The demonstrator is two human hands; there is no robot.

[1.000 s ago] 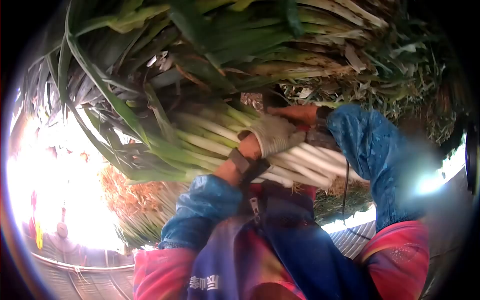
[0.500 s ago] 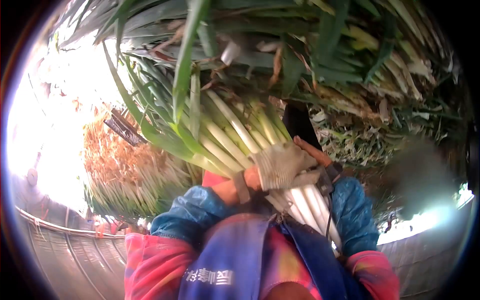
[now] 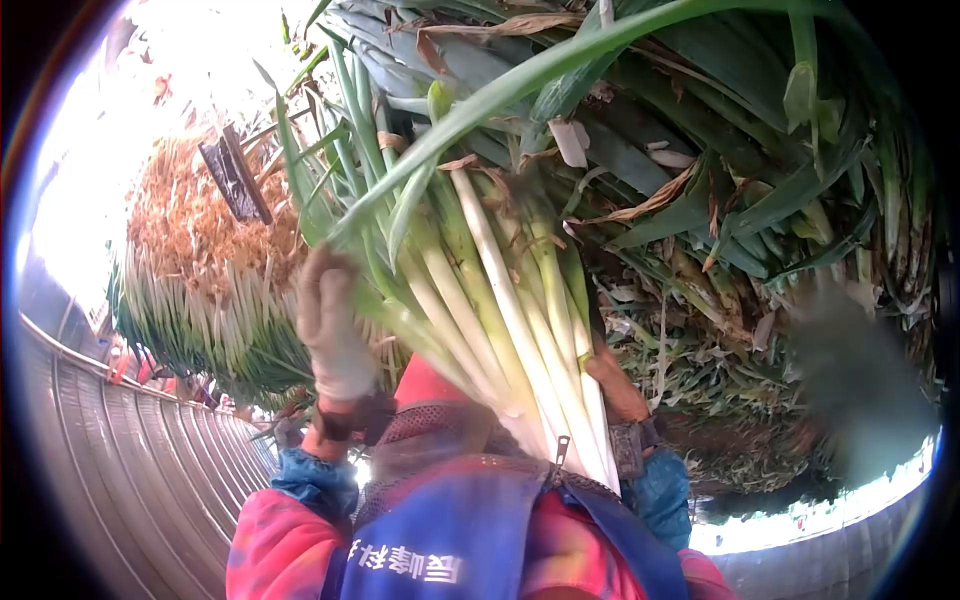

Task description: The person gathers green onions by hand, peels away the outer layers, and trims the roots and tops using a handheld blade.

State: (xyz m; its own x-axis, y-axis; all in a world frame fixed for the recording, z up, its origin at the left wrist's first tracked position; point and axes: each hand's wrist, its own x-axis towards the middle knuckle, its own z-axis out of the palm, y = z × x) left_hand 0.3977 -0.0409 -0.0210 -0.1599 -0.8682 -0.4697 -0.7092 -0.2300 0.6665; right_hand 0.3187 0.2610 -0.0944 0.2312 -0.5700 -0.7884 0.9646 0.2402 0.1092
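A bundle of large green onions (image 3: 500,310) slants up in front of my chest, white stalks near the apron and green leaves fanning out above. My right hand (image 3: 617,388) is closed on the right edge of its white stalks, partly hidden by them. My left hand (image 3: 336,335), in a pale glove with brownish fingers, is raised on the left of the bundle. Its fingers are stretched upward, somewhat blurred, right by the outer green leaves. One long leaf (image 3: 520,90) arches across the view above the bundle.
A big heap of green onions (image 3: 720,150) fills the top and right, with leaf scraps (image 3: 665,345) below it. Stacked onions with tan roots (image 3: 210,220) stand at left, a dark strip (image 3: 235,178) on top. Corrugated sheeting (image 3: 130,450) runs along the lower left.
My left hand has come off the bundle's middle and swung up and left, its fingers now straight. My right hand stays at the stalks. The view has shifted, and the bundle stands more upright.
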